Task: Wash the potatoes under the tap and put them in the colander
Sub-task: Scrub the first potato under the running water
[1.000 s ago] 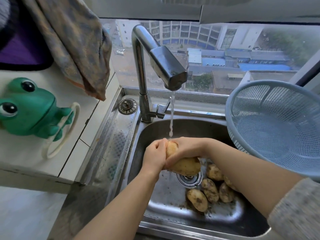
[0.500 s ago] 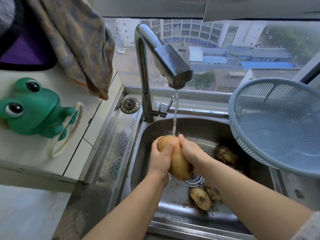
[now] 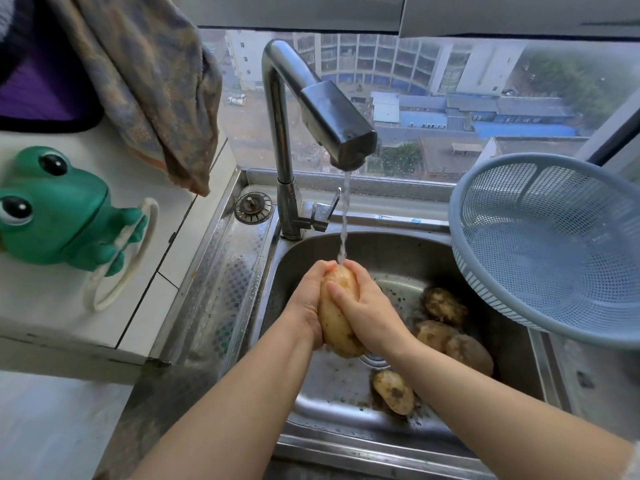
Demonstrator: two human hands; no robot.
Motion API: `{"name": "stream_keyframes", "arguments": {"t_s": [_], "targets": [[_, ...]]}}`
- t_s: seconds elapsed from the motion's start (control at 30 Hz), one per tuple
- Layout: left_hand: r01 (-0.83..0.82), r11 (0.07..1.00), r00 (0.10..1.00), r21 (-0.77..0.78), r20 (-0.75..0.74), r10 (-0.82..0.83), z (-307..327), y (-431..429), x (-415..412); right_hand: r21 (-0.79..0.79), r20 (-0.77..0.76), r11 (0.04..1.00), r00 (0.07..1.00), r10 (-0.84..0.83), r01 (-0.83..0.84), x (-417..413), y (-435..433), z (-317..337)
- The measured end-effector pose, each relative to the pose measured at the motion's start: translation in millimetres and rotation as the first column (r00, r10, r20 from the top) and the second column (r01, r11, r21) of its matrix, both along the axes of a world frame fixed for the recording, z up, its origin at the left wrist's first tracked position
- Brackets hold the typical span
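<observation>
A large pale potato stands on end under the running tap, the water hitting its top. My left hand grips its left side and my right hand wraps its right side with the thumb across the front. Several muddy potatoes lie in the steel sink to the right of and below my hands; one lies alone near the front. The blue mesh colander sits tilted on the sink's right edge, with nothing inside.
A green frog towel holder juts out from the white tiled ledge at left. A patterned cloth hangs above it. A sink plug rests on the drainboard left of the tap. A window runs behind the sink.
The potato has gone from lying tilted to standing upright under the stream. My right hand slid round onto its front. The view has shifted, so more muddy potatoes show at right.
</observation>
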State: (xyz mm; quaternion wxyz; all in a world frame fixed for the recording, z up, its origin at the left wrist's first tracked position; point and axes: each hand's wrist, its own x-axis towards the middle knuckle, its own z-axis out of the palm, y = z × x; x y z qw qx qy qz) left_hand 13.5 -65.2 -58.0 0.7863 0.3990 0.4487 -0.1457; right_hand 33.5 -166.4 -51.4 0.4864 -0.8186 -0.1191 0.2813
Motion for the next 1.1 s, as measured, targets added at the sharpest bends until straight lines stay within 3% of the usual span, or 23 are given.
{"name": "stream_keyframes", "arguments": {"t_s": [0.13,0.27,0.37,0.47,0.57,0.63,0.8,1.03,1.1], "targets": [[-0.043,0.999,0.999,0.015,-0.022,0.043,1,-2,-4,-0.02,-0.092,1.0,0.996,0.013,-0.015,6,2,1],[-0.165,0.967,0.986,0.195,0.059,0.157,8,-16,-6,0.023,-0.201,0.993,0.973,-0.111,0.118,13,5,0],[-0.239,0.918,0.97,0.317,0.129,0.209,6,-23,-10,-0.008,-0.301,0.993,0.947,-0.114,0.116,20,8,1],[-0.222,0.85,0.969,0.477,0.208,0.136,-5,-30,-21,-0.062,-0.467,0.979,0.861,-0.201,0.195,29,6,-4],[-0.091,0.852,0.964,0.515,0.261,-0.055,-13,-34,-31,-0.084,-0.517,0.972,0.824,-0.232,0.222,30,4,-4],[-0.076,0.866,0.967,0.493,0.249,-0.057,-13,-33,-33,-0.1,-0.486,0.972,0.841,-0.236,0.215,26,4,-6],[-0.236,0.925,0.957,0.298,0.235,0.168,-10,-23,-18,0.058,-0.308,0.969,0.928,-0.211,0.24,10,8,-7],[-0.11,0.985,0.991,0.135,-0.056,0.118,0,-1,-3,0.15,0.056,0.976,0.984,-0.17,0.16,-7,2,-11],[-0.099,0.989,0.99,0.113,-0.086,0.109,1,1,-3,0.156,0.087,0.978,0.985,-0.15,0.136,-8,1,-12]]}}
